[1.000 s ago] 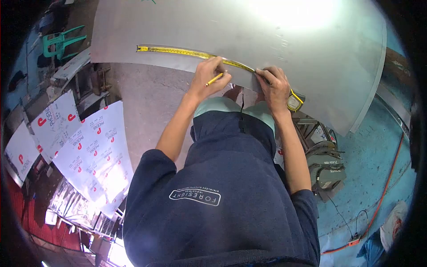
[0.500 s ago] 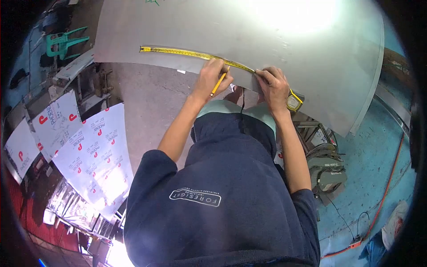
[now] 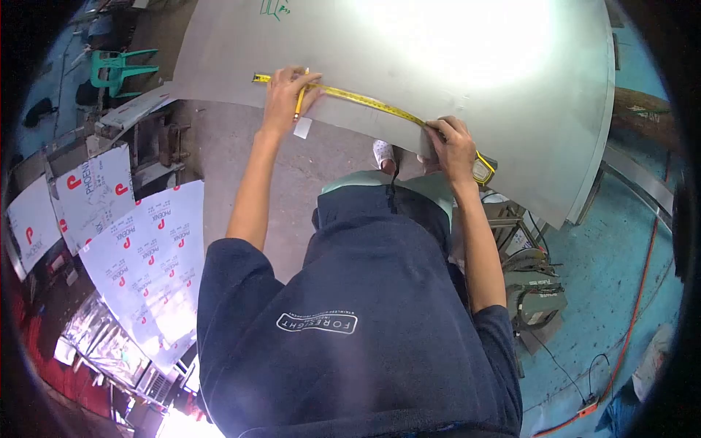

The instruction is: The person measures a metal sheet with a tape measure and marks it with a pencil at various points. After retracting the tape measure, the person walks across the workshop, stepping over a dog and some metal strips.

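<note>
My left hand [image 3: 285, 102] is closed around a yellow pencil [image 3: 299, 102], with its fingers over the tape blade near its hooked end. The yellow tape measure blade [image 3: 372, 103] is pulled out along the near edge of a large grey metal sheet [image 3: 350, 44]. At the other end, my right hand [image 3: 454, 152] pinches the blade near the sheet's edge. The yellow and black tape case [image 3: 483, 169] shows beside that hand's wrist.
Green markings [image 3: 274, 7] are on the sheet's far part. A green plastic chair [image 3: 113, 71] stands at far left, above film-covered sheets printed in red [image 3: 150, 255]. A grey-green machine [image 3: 537, 303] sits on the right, with an orange cord [image 3: 631, 336] across the blue floor.
My left hand has moved left along the blade with the pencil, towards the hooked end. My right hand still pinches the tape. The whole view has shifted slightly.
</note>
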Tool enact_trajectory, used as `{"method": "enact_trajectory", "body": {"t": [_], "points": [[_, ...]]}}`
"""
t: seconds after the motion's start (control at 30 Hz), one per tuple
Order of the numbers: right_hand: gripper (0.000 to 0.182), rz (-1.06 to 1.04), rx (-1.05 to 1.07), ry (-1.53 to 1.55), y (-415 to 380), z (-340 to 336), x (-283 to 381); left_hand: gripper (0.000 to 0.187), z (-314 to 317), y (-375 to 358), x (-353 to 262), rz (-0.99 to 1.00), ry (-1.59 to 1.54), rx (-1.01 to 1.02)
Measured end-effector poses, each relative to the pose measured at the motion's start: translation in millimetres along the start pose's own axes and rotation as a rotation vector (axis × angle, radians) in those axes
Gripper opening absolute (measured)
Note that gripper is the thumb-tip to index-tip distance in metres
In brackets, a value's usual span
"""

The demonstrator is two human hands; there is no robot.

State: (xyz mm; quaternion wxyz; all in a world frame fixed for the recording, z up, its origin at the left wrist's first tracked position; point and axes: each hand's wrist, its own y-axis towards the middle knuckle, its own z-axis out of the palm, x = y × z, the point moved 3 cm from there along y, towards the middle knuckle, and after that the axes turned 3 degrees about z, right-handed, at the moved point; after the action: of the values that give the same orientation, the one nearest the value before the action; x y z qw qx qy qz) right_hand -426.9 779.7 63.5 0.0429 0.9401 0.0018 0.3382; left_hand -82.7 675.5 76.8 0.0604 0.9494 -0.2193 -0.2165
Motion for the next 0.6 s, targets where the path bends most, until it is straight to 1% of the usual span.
{"method": "enact_trajectory", "body": {"t": [0.03, 0.1, 0.13, 0.17, 0.23, 0.27, 0.33, 0.37, 0.43, 0.6], "points": [[0.010, -0.006, -0.006, -0.003, 0.1, -3.1, -2.6, 0.027, 0.9, 1.0, 3.1, 0.036, 0.019, 0.056], [0.012, 0.059, -0.009, -0.028, -5.3, -14.0, -19.7, 0.027, 5.1, 0.9, 0.1, 0.061, 0.011, 0.055], [0.013, 0.046, -0.032, -0.037, -9.3, -22.7, -31.7, 0.026, 8.9, 2.0, -3.7, 0.086, 0.004, 0.059], [0.013, 0.044, -0.036, -0.038, -13.7, -30.8, -44.4, 0.026, 13.0, 2.5, -6.0, 0.089, 0.005, 0.055], [0.013, -0.015, -0.015, -0.026, -20.6, -46.8, -66.3, 0.018, 22.1, 5.2, -10.2, 0.083, -0.073, 0.090], [0.013, -0.013, -0.006, -0.009, -23.9, -55.2, -75.4, 0.018, 24.0, 6.8, -14.1, 0.085, -0.074, 0.089], [0.014, 0.019, 0.018, -0.010, -31.4, -70.0, -92.8, 0.018, 30.2, 8.8, -25.2, 0.087, -0.151, 0.163], [0.015, 0.051, 0.043, -0.009, -34.0, -75.7, -96.7, 0.018, 30.5, 11.2, -32.4, 0.090, -0.152, 0.164], [0.016, 0.078, 0.063, -0.001, -40.8, -85.8, -103.6, 0.017, 33.6, 15.4, -47.2, 0.058, -0.132, 0.252], [0.016, 0.149, 0.074, 0.051, -49.4, -95.1, -112.0, 0.018, 39.2, 18.5, -55.1, 0.070, -0.139, 0.301]]}}
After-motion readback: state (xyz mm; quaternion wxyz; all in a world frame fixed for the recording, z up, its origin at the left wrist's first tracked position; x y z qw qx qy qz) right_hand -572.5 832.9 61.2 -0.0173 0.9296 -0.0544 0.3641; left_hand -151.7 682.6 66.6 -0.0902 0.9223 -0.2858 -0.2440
